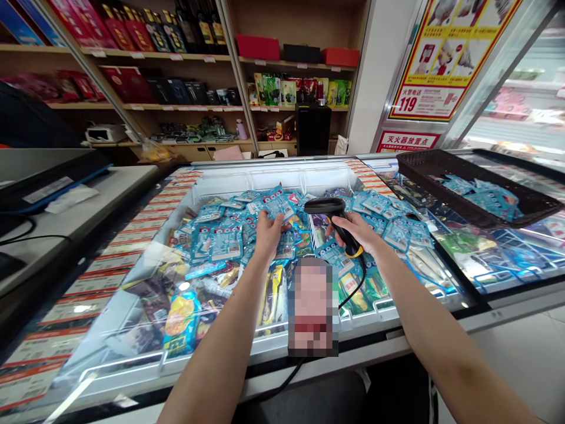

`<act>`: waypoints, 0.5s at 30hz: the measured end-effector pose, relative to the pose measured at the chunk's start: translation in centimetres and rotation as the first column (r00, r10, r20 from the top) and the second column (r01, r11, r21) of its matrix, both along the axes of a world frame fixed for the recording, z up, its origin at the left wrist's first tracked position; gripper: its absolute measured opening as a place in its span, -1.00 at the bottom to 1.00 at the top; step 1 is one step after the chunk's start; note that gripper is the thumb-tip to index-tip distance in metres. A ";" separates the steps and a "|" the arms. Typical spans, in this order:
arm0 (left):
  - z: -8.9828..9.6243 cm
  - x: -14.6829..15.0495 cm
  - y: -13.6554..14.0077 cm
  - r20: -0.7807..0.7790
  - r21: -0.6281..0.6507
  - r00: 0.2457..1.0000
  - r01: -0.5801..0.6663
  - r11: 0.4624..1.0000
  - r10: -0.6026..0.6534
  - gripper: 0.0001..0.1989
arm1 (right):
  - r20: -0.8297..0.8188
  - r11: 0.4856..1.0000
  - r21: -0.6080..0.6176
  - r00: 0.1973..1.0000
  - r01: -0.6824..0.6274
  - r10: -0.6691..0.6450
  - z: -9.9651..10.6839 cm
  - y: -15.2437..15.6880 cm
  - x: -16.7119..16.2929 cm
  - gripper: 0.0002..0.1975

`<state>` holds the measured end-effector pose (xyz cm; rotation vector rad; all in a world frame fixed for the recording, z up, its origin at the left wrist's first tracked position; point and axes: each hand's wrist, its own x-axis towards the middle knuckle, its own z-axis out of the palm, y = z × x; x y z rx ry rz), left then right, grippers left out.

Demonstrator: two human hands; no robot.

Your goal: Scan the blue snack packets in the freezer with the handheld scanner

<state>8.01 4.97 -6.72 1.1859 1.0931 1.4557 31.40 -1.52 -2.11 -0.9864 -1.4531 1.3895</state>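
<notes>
Over the glass top of a chest freezer (247,353), my left hand (267,234) is closed on the lower edge of a small blue packet (281,206). My right hand (358,228) wraps round the handle of a black barcode scanner (325,206) with yellow trim. The scanner's head points left, toward the packet, and its cable loops down below my wrist. Many similar blue packets lie in a spread pile (219,241) around my left hand. Another group of these packets (399,232) lies to the right of the scanner.
A dark brown plastic basket (445,203) at the right holds a few blue packets. Price labels (115,262) line the glass at the left. A counter (106,197) stands on the far left. Stocked shelves (176,109) rise behind the freezer. Frozen goods show through the glass.
</notes>
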 end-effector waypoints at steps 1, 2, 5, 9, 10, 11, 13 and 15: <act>0.0 0.0 0.0 -0.005 0.002 1.000 0.007 1.000 -0.007 -0.63 | 0.002 1.000 -0.004 1.000 -0.008 0.008 0.1 0.0 0.0 -0.63; 0.0 0.1 0.0 -0.011 0.002 1.000 0.013 1.000 -0.013 -0.63 | 0.005 1.000 -0.006 1.000 -0.018 0.018 0.1 -0.1 0.0 -0.64; 0.0 0.2 -0.1 -0.027 -0.003 0.999 0.023 1.000 -0.023 -0.64 | 0.009 0.999 0.002 0.999 -0.044 0.044 0.3 -0.2 0.0 -0.66; -0.1 0.2 0.0 -0.058 0.001 0.998 0.019 1.000 -0.019 -0.64 | 0.018 0.998 0.010 0.998 -0.064 0.064 0.4 -0.2 0.0 -0.65; -0.2 0.2 0.1 -0.067 0.006 0.998 0.019 1.000 -0.019 -0.63 | 0.026 0.998 0.008 0.997 -0.066 0.066 0.4 -0.2 0.0 -0.64; -0.3 0.2 0.1 -0.076 0.011 0.997 0.019 1.000 -0.019 -0.63 | 0.035 0.998 0.004 0.997 -0.067 0.067 0.3 -0.2 0.0 -0.63; -0.4 0.1 0.2 -0.095 0.016 0.995 0.022 1.000 -0.021 -0.62 | 0.043 0.998 -0.003 0.997 -0.065 0.065 0.2 -0.1 0.0 -0.62; -0.5 0.1 0.2 -0.111 0.014 0.994 0.023 1.000 -0.021 -0.61 | 0.023 0.999 0.003 0.998 -0.054 0.053 0.1 0.0 0.0 -0.62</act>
